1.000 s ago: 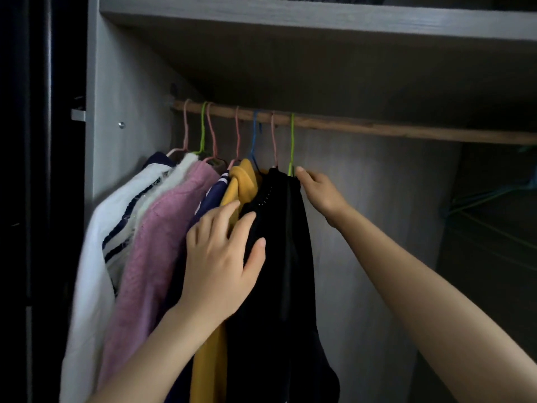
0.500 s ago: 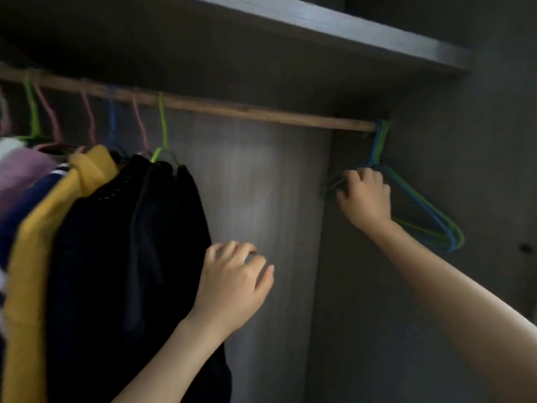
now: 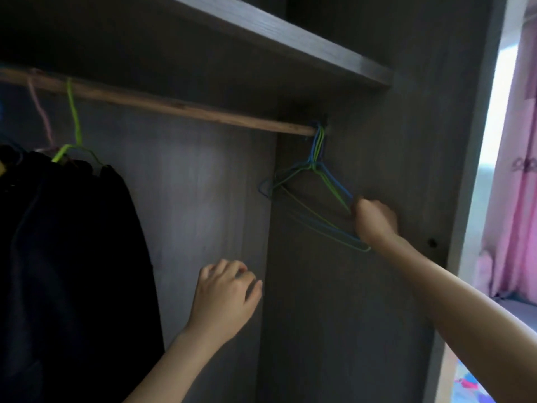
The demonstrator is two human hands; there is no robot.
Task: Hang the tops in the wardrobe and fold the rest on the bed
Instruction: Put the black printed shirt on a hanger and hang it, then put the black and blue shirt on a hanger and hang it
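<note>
Dim grey wardrobe [image 3: 421, 112] panels fill the view, under a shelf [image 3: 290, 42] and a wooden rail [image 3: 174, 104] that slopes across to the right. At far left a black top [image 3: 72, 257] hangs from the rail on a bright green hanger [image 3: 74, 123], with the hook of a pink hanger [image 3: 40, 112] just beside it. The top's left part and hem are cut off by the frame, and its folds are lost in shadow. Right of it the rail runs bare, with open room in front of the back panel [image 3: 203, 184]. The left grip [image 3: 225, 298] hovers there in mid-air, fingers loosely curled, holding nothing. At the rail's right end a bunch of empty hangers [image 3: 316, 175], blue and green wire, hangs against the side wall [image 3: 348, 315]; how many cannot be told. The right grip [image 3: 374, 219] is curled round their lower right corner and hides it. Beyond the wardrobe's edge a pink curtain [image 3: 520, 170] hangs in daylight.
</note>
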